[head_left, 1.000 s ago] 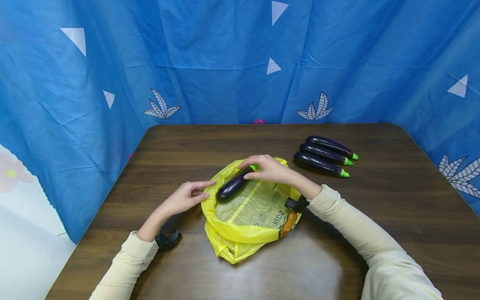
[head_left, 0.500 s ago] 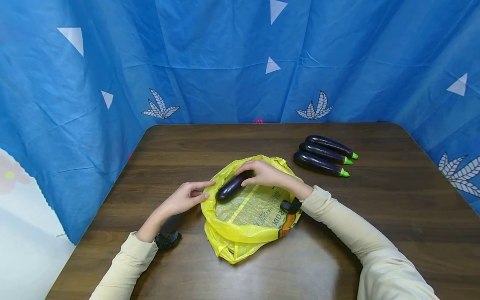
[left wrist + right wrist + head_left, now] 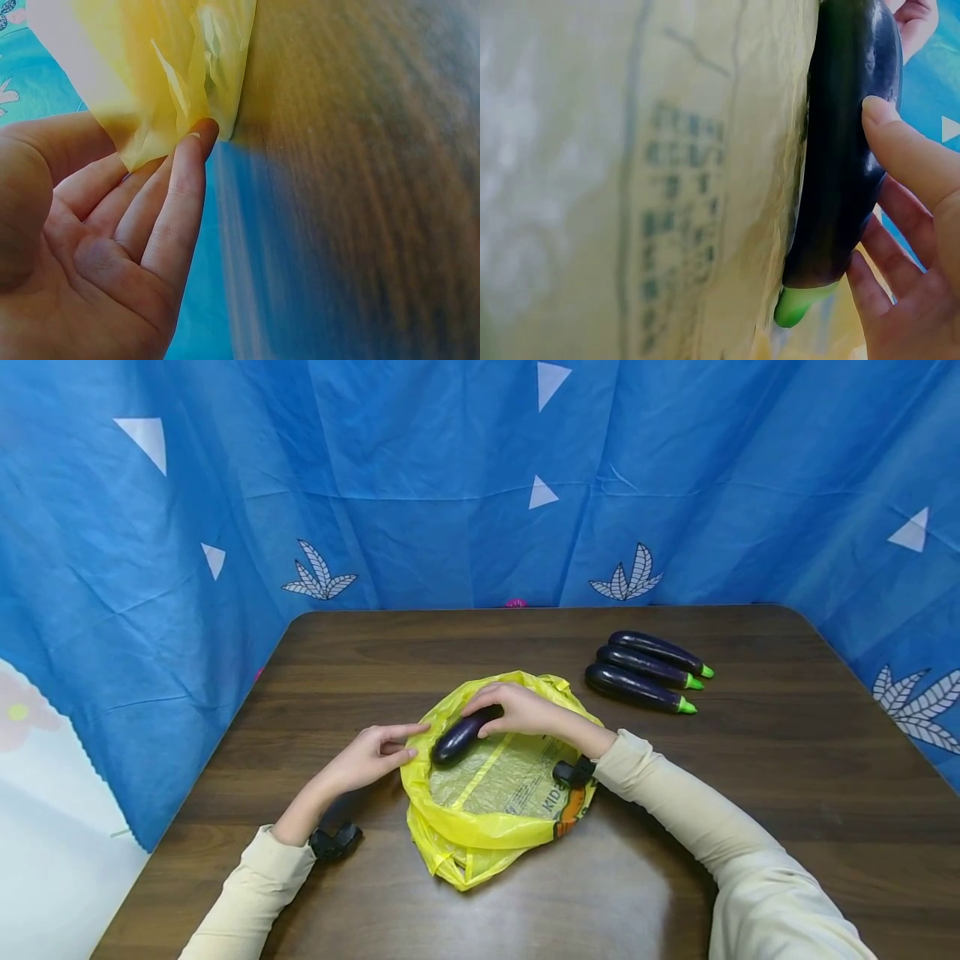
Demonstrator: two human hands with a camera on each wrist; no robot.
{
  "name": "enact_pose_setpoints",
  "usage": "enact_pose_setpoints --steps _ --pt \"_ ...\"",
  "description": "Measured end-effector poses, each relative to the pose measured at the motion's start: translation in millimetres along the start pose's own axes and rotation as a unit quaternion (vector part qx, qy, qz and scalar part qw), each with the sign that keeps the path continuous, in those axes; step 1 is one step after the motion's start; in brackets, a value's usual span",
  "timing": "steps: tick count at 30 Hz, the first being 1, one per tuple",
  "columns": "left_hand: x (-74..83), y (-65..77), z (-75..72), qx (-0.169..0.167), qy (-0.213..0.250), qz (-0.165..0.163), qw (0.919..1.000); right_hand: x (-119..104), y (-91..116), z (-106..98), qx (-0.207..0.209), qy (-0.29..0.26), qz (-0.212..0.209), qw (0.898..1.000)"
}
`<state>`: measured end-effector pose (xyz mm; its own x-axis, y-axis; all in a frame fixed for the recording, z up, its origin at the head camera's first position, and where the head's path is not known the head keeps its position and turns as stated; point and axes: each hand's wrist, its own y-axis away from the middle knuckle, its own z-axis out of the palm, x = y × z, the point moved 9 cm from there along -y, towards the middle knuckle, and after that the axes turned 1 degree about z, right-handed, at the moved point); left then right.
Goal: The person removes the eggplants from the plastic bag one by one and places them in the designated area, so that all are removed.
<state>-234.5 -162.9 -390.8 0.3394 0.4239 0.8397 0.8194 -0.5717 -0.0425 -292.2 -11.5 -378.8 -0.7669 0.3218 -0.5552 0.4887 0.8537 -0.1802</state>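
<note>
A yellow plastic bag (image 3: 480, 833) lies on the table with its mouth spread wide. At the bag's left rim my left hand (image 3: 365, 758) pinches the edge; the left wrist view shows the yellow film (image 3: 176, 67) between thumb and fingers. Inside the opening an eggplant (image 3: 453, 743) lies slanted, its blunt end toward the left rim. My right hand (image 3: 517, 710) holds it near the stem end, thumb on one side and fingers on the other. The green cap (image 3: 799, 304) shows in the right wrist view but is hidden by the hand in the head view.
Three more eggplants (image 3: 633, 687) lie side by side at the back right of the wooden table (image 3: 757, 768), green caps pointing right. A blue patterned curtain (image 3: 450, 485) hangs behind the table's far edge. Each wrist wears a black camera mount (image 3: 336, 842).
My right hand has moved slightly left and farther over the eggplant, covering its green cap in the head view. The eggplant has shifted slightly down toward the left rim. My left hand stays put.
</note>
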Motion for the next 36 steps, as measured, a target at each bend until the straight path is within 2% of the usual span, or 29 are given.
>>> enact_pose_setpoints --steps 9,20,36 --pt "-1.3 -0.4 0.8 -0.003 -0.009 0.005 0.9999 1.3 -1.3 4.2 -0.015 0.003 -0.007 1.0" --pt "-1.7 -0.1 -0.1 0.0 -0.013 0.0 0.9999 -2.8 -1.8 4.4 -0.009 -0.016 -0.024 1.0" --pt "-0.8 0.2 -1.0 0.002 -0.011 -0.002 0.9999 -4.9 1.2 5.4 -0.018 -0.042 -0.016 0.999"
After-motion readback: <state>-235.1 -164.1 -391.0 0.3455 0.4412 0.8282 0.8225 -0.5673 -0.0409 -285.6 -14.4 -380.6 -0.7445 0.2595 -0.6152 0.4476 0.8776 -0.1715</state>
